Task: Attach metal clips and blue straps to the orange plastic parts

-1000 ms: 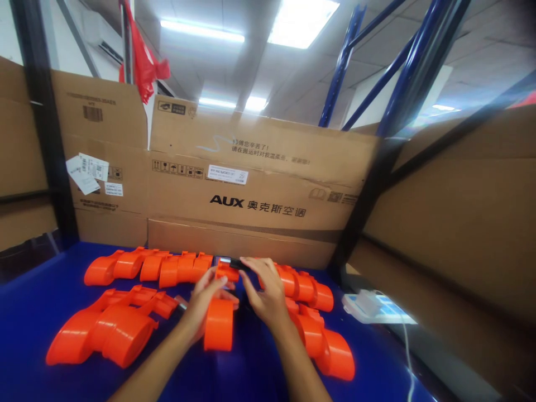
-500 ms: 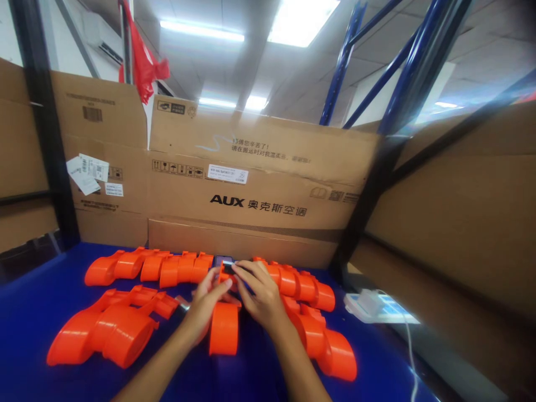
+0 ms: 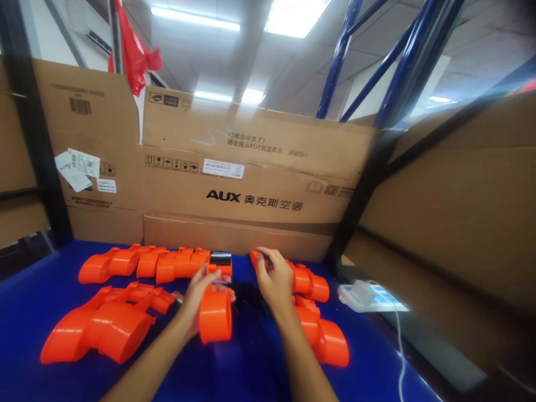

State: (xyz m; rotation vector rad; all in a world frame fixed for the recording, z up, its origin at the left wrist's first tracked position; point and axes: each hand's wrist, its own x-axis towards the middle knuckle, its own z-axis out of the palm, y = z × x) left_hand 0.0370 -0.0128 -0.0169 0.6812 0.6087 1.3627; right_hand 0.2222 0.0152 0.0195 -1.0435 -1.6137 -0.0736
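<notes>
An orange part (image 3: 215, 312) sits upright at the middle of the blue desk (image 3: 37, 301), with a small black piece (image 3: 220, 258) at its far end. The left hand (image 3: 196, 296) wraps its grip around the part's left side, fingers pressed to the plastic near the black piece. The right hand (image 3: 274, 279) is raised just right of the part, apart from it, fingers curled with the tips drawn together; whether they pinch anything I cannot tell. More orange parts lie in a row (image 3: 142, 263) behind the left hand, in a pile (image 3: 100, 329) at the left, and in a cluster (image 3: 320, 329) by the right wrist. Cardboard (image 3: 251, 190) walls the desk at the back, and a white charger (image 3: 362, 293) lies at the right.
</notes>
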